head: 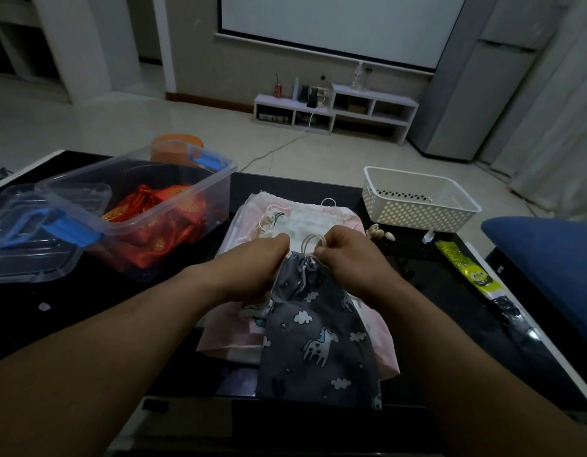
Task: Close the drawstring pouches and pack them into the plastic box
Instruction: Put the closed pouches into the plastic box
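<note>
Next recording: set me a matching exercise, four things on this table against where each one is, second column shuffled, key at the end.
Things:
1. grey pouch
2. red pouches
3. white basket
4. clear lid

Places:
A. inside the plastic box
B. far right corner of the table
C. gripped at its neck by the left hand and right hand
D. on the table, left of the box

Pairs: 1-C, 2-A, 3-B, 4-D

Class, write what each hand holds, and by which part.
Both hold the grey unicorn pouch at its top: the left hand grips the gathered neck, the right hand pinches the cream drawstring.
</note>
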